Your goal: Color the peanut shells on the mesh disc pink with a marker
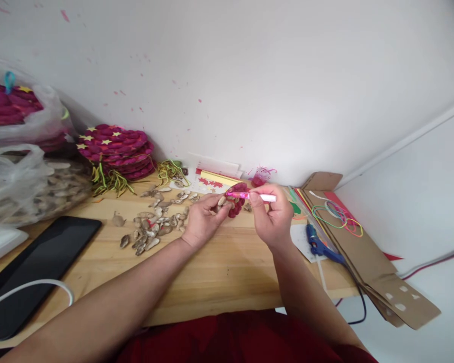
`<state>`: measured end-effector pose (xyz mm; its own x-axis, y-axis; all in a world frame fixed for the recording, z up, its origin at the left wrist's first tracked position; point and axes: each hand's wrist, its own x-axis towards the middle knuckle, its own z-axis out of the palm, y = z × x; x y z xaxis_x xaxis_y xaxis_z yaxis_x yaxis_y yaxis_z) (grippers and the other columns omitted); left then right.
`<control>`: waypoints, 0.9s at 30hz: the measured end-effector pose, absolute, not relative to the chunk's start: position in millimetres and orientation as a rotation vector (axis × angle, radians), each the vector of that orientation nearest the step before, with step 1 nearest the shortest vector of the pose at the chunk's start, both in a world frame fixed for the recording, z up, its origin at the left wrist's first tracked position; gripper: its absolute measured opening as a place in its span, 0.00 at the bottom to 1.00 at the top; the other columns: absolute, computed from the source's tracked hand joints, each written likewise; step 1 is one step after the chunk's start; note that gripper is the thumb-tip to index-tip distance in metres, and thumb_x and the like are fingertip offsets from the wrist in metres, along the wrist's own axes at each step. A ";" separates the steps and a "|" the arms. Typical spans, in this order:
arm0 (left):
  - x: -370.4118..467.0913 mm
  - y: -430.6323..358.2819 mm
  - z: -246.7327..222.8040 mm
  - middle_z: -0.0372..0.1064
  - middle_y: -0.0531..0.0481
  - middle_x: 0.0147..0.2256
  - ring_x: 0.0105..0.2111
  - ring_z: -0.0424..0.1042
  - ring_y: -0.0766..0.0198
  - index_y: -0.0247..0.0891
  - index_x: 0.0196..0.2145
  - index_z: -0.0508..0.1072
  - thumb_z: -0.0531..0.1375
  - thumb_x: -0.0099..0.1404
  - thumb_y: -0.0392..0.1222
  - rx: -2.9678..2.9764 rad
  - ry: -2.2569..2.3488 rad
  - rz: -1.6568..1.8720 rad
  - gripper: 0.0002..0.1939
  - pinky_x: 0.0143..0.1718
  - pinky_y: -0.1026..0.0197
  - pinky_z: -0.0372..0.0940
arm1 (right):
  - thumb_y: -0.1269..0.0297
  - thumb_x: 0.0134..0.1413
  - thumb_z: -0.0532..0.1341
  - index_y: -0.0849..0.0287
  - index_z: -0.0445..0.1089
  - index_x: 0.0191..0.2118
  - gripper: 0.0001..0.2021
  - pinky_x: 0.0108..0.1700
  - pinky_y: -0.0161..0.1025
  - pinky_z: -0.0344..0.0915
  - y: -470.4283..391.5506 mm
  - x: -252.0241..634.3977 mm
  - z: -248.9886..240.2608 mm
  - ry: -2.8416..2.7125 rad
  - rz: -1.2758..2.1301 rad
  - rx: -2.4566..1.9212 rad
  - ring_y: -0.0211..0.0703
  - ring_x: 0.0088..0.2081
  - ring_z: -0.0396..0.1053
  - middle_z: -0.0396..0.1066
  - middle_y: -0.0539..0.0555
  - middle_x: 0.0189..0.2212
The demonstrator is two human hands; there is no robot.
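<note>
bracing bumpy magenta-and-tan shell piece (236,208) | left grip (203,219) pinched on it | right grip (274,214) clamped around slim white-handled, pink-smeared brush (245,195) | light, steady strokes seem best

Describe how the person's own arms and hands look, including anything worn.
The left hand and right hand are gloveless, with no rings or watch visible. Both forearms are bare. Dark red cloth clothing shows at the bottom edge.

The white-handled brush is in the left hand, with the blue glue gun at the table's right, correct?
Not quite: the head view shows the white-handled brush in the right hand, not the left hand. The blue glue gun is at the right of the table.
</note>
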<state>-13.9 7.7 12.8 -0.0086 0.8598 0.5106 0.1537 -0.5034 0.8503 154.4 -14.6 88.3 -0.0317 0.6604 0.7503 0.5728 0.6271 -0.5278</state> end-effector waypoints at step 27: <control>-15.0 9.7 8.4 0.78 0.50 0.32 0.31 0.71 0.62 0.41 0.36 0.83 0.66 0.66 0.43 1.659 1.030 1.543 0.06 0.35 0.62 0.67 | 0.59 0.67 0.63 0.55 0.73 0.41 0.07 0.41 0.43 0.70 -4.2 162.9 88.4 -1.695 0.094 -1.029 0.43 0.36 0.73 0.76 0.52 0.34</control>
